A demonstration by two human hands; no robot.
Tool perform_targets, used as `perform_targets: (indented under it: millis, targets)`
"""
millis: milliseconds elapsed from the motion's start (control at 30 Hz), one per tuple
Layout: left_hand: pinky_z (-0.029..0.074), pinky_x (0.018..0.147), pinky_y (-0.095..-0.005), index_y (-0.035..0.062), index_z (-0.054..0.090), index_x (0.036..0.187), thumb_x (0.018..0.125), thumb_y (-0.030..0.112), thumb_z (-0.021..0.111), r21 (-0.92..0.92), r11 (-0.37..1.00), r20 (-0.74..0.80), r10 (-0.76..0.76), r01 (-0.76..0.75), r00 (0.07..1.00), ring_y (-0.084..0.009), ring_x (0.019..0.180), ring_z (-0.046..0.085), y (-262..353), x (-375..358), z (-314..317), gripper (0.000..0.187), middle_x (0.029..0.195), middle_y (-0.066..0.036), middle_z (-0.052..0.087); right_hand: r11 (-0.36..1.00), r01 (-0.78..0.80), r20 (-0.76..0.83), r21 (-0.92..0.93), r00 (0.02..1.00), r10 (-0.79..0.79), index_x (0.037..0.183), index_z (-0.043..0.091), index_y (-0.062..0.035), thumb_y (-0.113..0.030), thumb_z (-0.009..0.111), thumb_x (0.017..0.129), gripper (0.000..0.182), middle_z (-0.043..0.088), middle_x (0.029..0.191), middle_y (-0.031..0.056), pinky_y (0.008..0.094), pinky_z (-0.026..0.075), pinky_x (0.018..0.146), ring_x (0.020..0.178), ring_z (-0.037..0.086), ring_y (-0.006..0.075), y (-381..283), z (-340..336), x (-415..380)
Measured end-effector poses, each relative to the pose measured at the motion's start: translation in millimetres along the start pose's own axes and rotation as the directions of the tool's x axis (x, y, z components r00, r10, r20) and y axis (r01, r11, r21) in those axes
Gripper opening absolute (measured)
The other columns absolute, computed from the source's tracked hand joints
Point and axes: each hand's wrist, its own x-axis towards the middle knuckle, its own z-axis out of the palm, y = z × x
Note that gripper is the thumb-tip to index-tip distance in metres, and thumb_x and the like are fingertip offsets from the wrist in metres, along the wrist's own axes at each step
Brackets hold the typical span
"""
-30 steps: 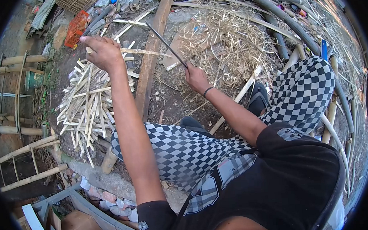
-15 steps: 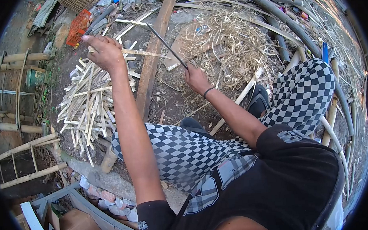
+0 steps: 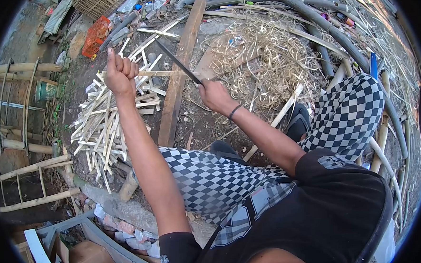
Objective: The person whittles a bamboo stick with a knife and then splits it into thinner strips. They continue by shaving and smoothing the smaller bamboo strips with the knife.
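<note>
My left hand (image 3: 121, 75) is closed in a fist with the thumb raised, gripping one end of a pale bamboo strip (image 3: 161, 73). The strip runs to the right across a long wooden plank (image 3: 174, 93). In my closed right hand (image 3: 217, 98) is a long dark-bladed knife (image 3: 176, 60), its tip pointing up and left. The blade crosses over the strip's far part in this view, above the plank. The knife's handle is hidden in the fingers. Left of the plank, below my left hand, lies a loose pile of cut bamboo strips (image 3: 106, 130).
Curly shavings (image 3: 276, 61) heap up right of the plank. Dark poles (image 3: 326, 25) curve along the far right. An orange crate (image 3: 96, 36) sits at the far left, above bamboo frames (image 3: 31, 172). My sandaled foot (image 3: 297, 120) rests near the shavings.
My right hand and the knife have moved left and nearer to me, the blade now over the strip. My left hand has turned thumb-up and come slightly nearer, still holding the strip.
</note>
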Motion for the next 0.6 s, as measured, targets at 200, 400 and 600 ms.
perform_targets:
  millis: [200,400,600]
  targets:
    - [0.014,0.045,-0.0306,0.0186,0.022,0.056,0.102,0.045,0.043,-0.016,0.999,-0.03,-0.034,0.033,0.999,-0.0105,0.042,0.009,-0.8,-8.2,0.1,0.057,0.047,0.005,0.015,0.995,0.087,-0.083,0.047,0.993,-0.083,0.093,0.058,0.0012,-0.022,0.049,0.095,0.024,0.064,0.076,0.026,0.0553,0.05,0.069,0.075,0.062,0.0468,-13.1,38.9,15.7]
    - [0.013,0.044,-0.0309,0.0181,0.023,0.057,0.102,0.045,0.043,-0.003,1.0,-0.106,0.025,-0.025,0.994,-0.0109,0.042,0.009,-2.0,4.2,1.7,0.056,0.048,0.004,0.015,0.98,0.069,0.048,-0.186,0.997,-0.061,0.102,0.059,0.0053,-0.016,0.05,0.092,0.026,0.063,0.077,0.0318,0.0567,0.051,0.072,0.079,0.065,0.0477,104.4,103.6,72.6]
    - [0.013,0.045,-0.032,0.0173,0.022,0.058,0.103,0.042,0.039,0.011,1.0,-0.193,0.029,-0.028,0.981,-0.0119,0.044,0.008,-2.2,0.6,0.2,0.054,0.048,0.003,0.015,0.994,-0.002,-0.112,0.11,0.994,0.015,0.094,0.059,0.0021,-0.023,0.047,0.095,0.027,0.062,0.076,0.0316,0.057,0.051,0.073,0.078,0.063,0.0498,27.1,66.9,24.9]
